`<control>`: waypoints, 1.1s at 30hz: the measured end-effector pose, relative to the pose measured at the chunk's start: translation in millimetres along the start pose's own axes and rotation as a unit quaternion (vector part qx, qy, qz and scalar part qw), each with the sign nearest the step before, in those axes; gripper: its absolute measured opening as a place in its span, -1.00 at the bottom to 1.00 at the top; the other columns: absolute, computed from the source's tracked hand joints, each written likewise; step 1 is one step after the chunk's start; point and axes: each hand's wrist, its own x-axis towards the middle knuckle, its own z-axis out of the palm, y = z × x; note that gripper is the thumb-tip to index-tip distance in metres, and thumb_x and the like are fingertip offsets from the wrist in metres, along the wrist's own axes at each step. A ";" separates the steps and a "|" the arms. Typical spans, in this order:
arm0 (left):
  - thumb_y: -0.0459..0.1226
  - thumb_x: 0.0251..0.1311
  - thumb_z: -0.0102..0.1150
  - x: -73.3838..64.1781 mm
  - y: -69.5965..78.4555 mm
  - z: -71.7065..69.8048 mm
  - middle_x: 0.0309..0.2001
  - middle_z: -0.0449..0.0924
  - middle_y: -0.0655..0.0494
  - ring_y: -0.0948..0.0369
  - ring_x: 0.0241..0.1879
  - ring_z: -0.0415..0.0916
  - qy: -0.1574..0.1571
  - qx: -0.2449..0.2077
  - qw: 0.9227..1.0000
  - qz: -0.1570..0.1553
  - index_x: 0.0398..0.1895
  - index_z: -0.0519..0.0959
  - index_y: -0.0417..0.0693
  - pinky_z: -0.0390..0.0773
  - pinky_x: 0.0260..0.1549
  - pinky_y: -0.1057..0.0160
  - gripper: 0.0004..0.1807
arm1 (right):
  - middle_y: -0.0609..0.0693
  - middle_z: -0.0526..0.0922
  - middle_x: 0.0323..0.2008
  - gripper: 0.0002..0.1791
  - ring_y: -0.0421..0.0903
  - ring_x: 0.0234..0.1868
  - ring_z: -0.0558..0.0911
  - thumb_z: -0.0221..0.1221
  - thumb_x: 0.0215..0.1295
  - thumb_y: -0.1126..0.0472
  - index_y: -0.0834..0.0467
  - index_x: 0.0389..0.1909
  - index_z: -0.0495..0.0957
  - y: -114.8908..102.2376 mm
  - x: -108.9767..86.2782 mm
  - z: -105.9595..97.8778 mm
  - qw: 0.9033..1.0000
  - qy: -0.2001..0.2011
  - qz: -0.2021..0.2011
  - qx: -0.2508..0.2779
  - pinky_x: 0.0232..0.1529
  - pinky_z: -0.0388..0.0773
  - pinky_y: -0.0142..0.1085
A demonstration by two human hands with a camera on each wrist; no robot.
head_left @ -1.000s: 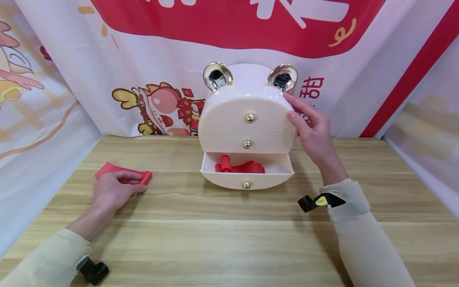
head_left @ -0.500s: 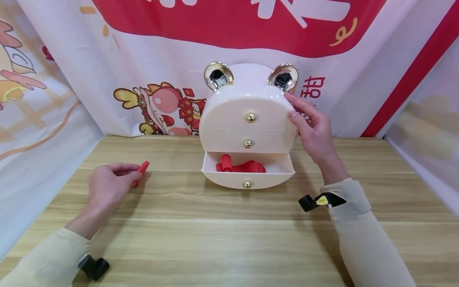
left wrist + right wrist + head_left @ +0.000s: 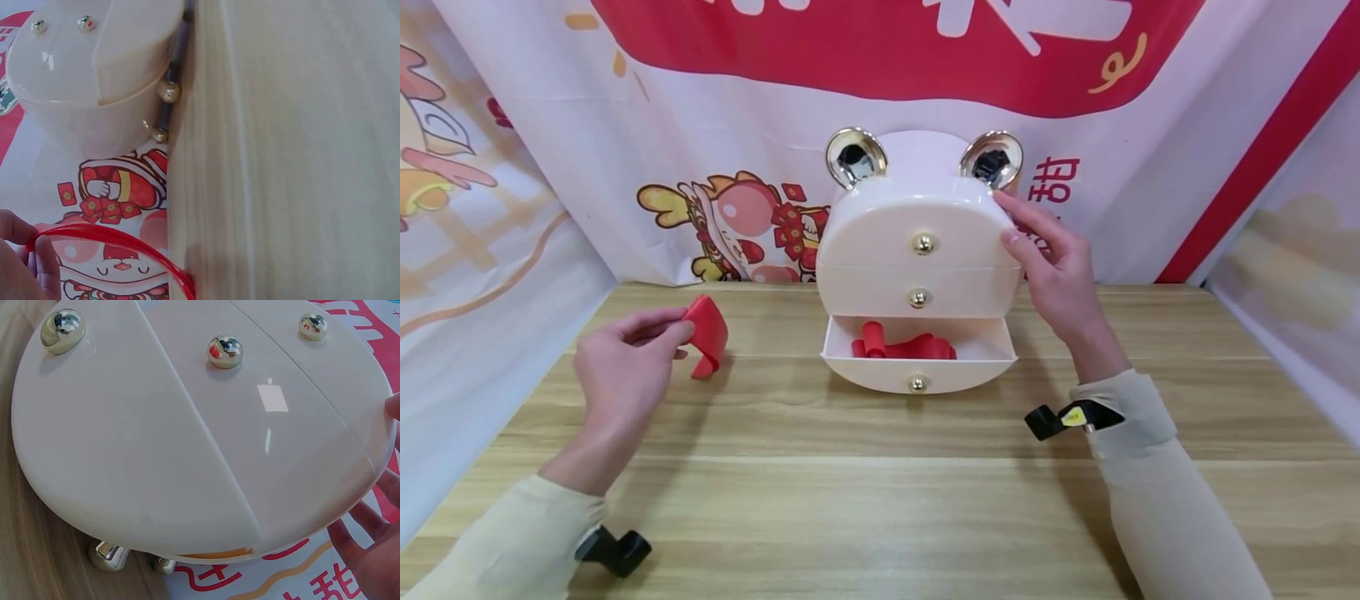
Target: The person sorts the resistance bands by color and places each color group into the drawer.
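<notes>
In the head view, my left hand [image 3: 625,392] pinches a bent, flexible red strip [image 3: 707,333] above the left side of the table. The left wrist view shows the strip [image 3: 119,236] edge-on, arching away from thumb and finger [image 3: 45,256]. My right hand [image 3: 1060,279] rests its fingers on the upper right side of a white rounded drawer box [image 3: 880,242] with gold knobs. In the right wrist view, spread, fairly straight fingers [image 3: 369,519] lie along the box's edge. The bottom drawer [image 3: 977,337] is pulled out, holding several rolled red pieces [image 3: 917,347].
The box stands at the back of a wooden table [image 3: 880,517], before a printed cloth [image 3: 737,117]. Two gold-rimmed round ears [image 3: 856,158] stick up from its top. Cloth walls [image 3: 1285,275] border the table on both sides.
My left hand has picked the red strip up off the table, turning it upright and bending it. The right hand and drawer box have stayed in place.
</notes>
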 end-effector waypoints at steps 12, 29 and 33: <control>-0.18 0.24 0.52 -14.6 20.8 11.9 -0.20 0.78 0.29 0.30 -0.38 0.69 0.038 -0.135 0.989 0.043 0.06 0.81 -0.02 0.67 -0.39 0.52 -0.67 | -0.08 0.52 0.49 -0.56 -0.06 0.24 0.59 0.13 0.60 0.14 -0.10 0.42 0.58 0.3 -0.3 0.8 1.000 -0.004 0.001 -0.001 -0.02 0.71 -0.49; -0.20 0.29 0.46 -44.9 77.1 14.3 -0.15 0.81 0.14 0.20 -0.34 0.70 0.015 -0.158 0.972 0.172 0.01 0.83 -0.01 0.71 -0.28 0.49 -0.74 | -0.09 0.51 0.50 -0.56 -0.08 0.26 0.58 0.14 0.59 0.13 -0.11 0.42 0.58 -1.2 -0.2 0.6 1.000 -0.004 0.007 0.000 -0.01 0.70 -0.49; -0.28 0.24 0.50 -50.3 89.9 18.0 -0.12 0.80 0.05 0.16 -0.34 0.69 -0.021 -0.220 0.960 0.171 -0.01 0.83 -0.10 0.73 -0.27 0.46 -0.74 | -0.09 0.51 0.50 -0.56 -0.08 0.28 0.58 0.14 0.60 0.14 -0.11 0.42 0.58 -0.9 0.1 -0.4 1.000 -0.003 0.007 0.001 0.00 0.70 -0.49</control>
